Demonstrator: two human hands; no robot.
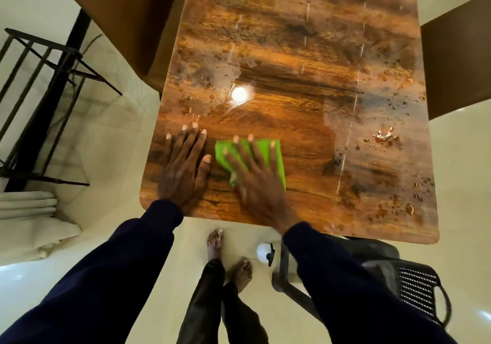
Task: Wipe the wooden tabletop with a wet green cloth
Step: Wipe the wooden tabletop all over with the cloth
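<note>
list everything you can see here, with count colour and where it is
tabletop: one, brown wood, centre
water drops: many, clear, tabletop's right side
cloth: one, green, near edge
chairs: two, brown, far left and right
plastic chair: one, dark, lower right
rack: one, black, floor left
bottle: one, white, floor beside plastic chair
fabric: one pile, white, floor left
feet: two, bare, on cream floor
hands: two; left hand flat on tabletop, right hand flat on cloth

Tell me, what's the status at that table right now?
Right hand flat, pressing green cloth on wooden tabletop. Left hand flat on bare wood beside it. Water drops on right side; path unblocked.
</note>
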